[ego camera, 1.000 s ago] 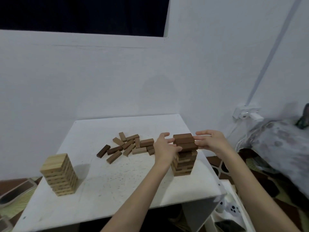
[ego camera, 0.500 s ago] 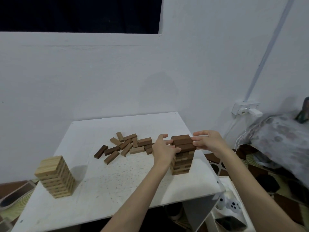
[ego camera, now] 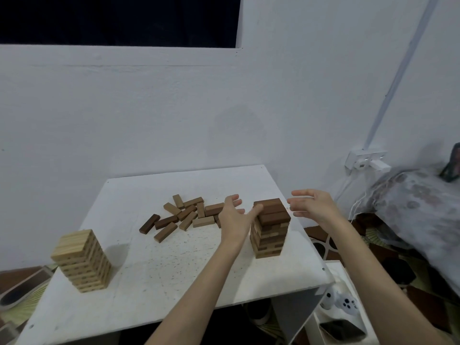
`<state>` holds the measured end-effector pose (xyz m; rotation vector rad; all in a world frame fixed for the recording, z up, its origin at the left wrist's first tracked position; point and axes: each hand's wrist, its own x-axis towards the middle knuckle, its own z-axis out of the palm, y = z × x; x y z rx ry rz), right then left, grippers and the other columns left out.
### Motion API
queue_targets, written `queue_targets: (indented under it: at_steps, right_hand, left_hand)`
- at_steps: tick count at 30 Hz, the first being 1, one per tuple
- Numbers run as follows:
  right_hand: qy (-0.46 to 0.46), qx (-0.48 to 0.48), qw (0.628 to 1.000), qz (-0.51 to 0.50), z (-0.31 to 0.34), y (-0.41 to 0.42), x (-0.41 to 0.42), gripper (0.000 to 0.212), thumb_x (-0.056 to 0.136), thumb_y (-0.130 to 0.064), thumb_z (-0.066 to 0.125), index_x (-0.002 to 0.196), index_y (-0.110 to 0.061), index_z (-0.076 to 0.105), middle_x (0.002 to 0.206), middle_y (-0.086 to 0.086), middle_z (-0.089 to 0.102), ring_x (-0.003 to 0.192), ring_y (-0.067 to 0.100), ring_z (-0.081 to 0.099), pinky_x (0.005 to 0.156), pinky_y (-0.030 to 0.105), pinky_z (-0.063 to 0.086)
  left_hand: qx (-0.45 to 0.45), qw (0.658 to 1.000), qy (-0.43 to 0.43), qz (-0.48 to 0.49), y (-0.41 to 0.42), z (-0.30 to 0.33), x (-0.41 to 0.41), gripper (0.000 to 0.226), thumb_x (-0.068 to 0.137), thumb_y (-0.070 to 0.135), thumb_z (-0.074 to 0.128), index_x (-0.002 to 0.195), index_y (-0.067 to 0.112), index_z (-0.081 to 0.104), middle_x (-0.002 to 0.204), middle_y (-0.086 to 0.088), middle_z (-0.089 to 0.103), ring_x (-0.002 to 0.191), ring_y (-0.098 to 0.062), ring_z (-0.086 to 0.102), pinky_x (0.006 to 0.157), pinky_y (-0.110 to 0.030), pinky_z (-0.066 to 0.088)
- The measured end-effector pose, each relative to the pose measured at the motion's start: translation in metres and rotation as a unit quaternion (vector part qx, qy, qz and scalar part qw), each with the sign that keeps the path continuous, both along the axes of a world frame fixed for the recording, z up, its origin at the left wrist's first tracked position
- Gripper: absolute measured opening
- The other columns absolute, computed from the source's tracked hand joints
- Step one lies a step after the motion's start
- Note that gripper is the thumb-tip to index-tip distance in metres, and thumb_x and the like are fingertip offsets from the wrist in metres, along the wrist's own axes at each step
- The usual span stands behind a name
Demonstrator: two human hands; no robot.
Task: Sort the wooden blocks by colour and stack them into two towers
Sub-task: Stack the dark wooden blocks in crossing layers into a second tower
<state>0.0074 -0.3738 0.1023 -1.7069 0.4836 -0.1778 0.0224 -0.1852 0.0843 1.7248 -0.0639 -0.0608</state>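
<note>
A tower of dark brown blocks (ego camera: 270,227) stands near the right edge of the white table (ego camera: 161,270). My left hand (ego camera: 235,215) is beside its left face with fingers spread, and the thumb touches an upper block. Just to the right of the tower's top, my right hand (ego camera: 311,204) hovers with straight fingers and holds nothing. A tower of pale blocks (ego camera: 81,260) stands at the table's front left. Several loose brown blocks (ego camera: 181,215) lie scattered in the middle of the table.
The table backs onto a white wall. A wall socket with a plugged charger (ego camera: 366,161) and cable sits at the right, above patterned bedding (ego camera: 420,202). A white game controller (ego camera: 341,301) and a phone (ego camera: 342,331) lie on a low surface beside the table's right front corner.
Both hands have come off the top blocks of the dark tower and spread open, the right hand drawing away to the right. The top layers stay on the tower.
</note>
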Motion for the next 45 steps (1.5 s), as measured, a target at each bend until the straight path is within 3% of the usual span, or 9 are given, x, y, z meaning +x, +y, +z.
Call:
queue_targets:
  at_steps: [6,11,14,18,35,38,41,43,45]
  right_hand:
    - [-0.086,0.024,0.994,-0.058,-0.016,0.015,-0.002,0.022,0.098,-0.026,0.050,0.111,-0.010,0.060,0.111,0.008,0.065,0.096,0.018,0.062,0.082,0.030,0.053]
    - [-0.085,0.073,0.993,-0.027,-0.037,0.034,-0.009,0.056,0.101,-0.045,0.022,0.139,-0.009,0.044,0.143,0.006,0.046,0.132,0.019,0.043,0.112,0.036,0.031]
    - [-0.081,0.102,0.991,0.011,-0.039,0.046,-0.015,0.073,0.090,-0.060,0.017,0.146,-0.015,0.033,0.151,0.000,0.035,0.139,0.014,0.032,0.114,0.032,0.021]
    - [-0.087,0.125,0.988,0.026,-0.038,0.058,-0.021,0.086,0.075,-0.067,0.018,0.145,-0.020,0.036,0.133,-0.001,0.050,0.119,0.011,0.046,0.102,0.028,0.033]
    - [-0.095,0.123,0.988,0.019,-0.043,0.059,-0.018,0.062,0.097,-0.054,0.014,0.141,-0.022,0.043,0.110,-0.008,0.060,0.095,-0.001,0.056,0.074,0.016,0.046]
    - [-0.101,0.115,0.988,0.031,-0.044,0.058,-0.019,0.064,0.097,-0.053,0.011,0.142,-0.020,0.041,0.118,-0.008,0.058,0.103,0.000,0.054,0.089,0.016,0.041]
    - [-0.117,0.100,0.987,0.040,-0.034,0.041,-0.016,0.064,0.098,-0.050,0.011,0.145,-0.013,0.036,0.147,-0.001,0.042,0.135,0.011,0.038,0.111,0.025,0.023]
    - [-0.129,0.051,0.989,0.057,-0.022,0.018,-0.013,0.049,0.102,-0.036,0.030,0.143,-0.010,0.039,0.148,0.003,0.041,0.137,0.014,0.037,0.114,0.029,0.024]
    - [-0.107,-0.071,0.985,0.115,-0.004,-0.004,-0.008,0.048,0.095,-0.014,0.054,0.141,-0.012,0.041,0.144,0.003,0.046,0.134,0.015,0.041,0.114,0.032,0.029]
  left_hand:
    - [-0.124,0.992,0.012,-0.023,-0.018,-0.019,-0.012,0.053,0.101,0.044,0.025,0.148,0.021,0.023,0.148,0.015,0.024,0.138,-0.003,0.020,0.115,-0.026,0.015]
    - [-0.207,0.970,0.112,-0.067,-0.054,-0.098,0.012,0.088,0.073,0.090,0.024,0.145,0.041,0.028,0.154,0.009,0.029,0.141,-0.014,0.027,0.116,-0.048,0.022]
    - [-0.200,0.969,0.120,-0.079,-0.060,-0.099,0.008,0.090,0.073,0.091,0.020,0.145,0.038,0.030,0.152,0.007,0.033,0.140,-0.017,0.032,0.114,-0.048,0.026]
    - [-0.197,0.970,0.119,-0.080,-0.059,-0.094,0.006,0.087,0.074,0.089,0.024,0.144,0.038,0.034,0.148,0.009,0.039,0.137,-0.015,0.036,0.114,-0.046,0.026]
    - [-0.211,0.966,0.123,-0.088,-0.066,-0.091,0.002,0.088,0.073,0.089,0.030,0.145,0.039,0.029,0.152,0.010,0.032,0.140,-0.013,0.030,0.116,-0.045,0.024]
    - [-0.210,0.965,0.126,-0.097,-0.067,-0.108,0.010,0.088,0.072,0.091,0.027,0.144,0.041,0.030,0.153,0.010,0.029,0.141,-0.014,0.027,0.116,-0.047,0.022]
    - [-0.181,0.977,0.072,-0.091,-0.043,-0.051,-0.009,0.079,0.084,0.080,0.022,0.150,0.037,0.015,0.156,0.017,0.007,0.143,-0.004,0.007,0.118,-0.035,0.002]
    - [-0.154,0.985,0.013,-0.071,-0.021,-0.019,-0.007,0.062,0.097,0.054,0.020,0.151,0.028,0.006,0.153,0.020,0.003,0.138,0.004,0.004,0.109,-0.019,0.005]
    - [-0.049,0.994,-0.038,-0.090,0.000,0.004,0.007,0.065,0.096,0.048,0.038,0.151,0.022,0.015,0.156,0.011,0.016,0.142,-0.005,0.016,0.111,-0.024,0.016]
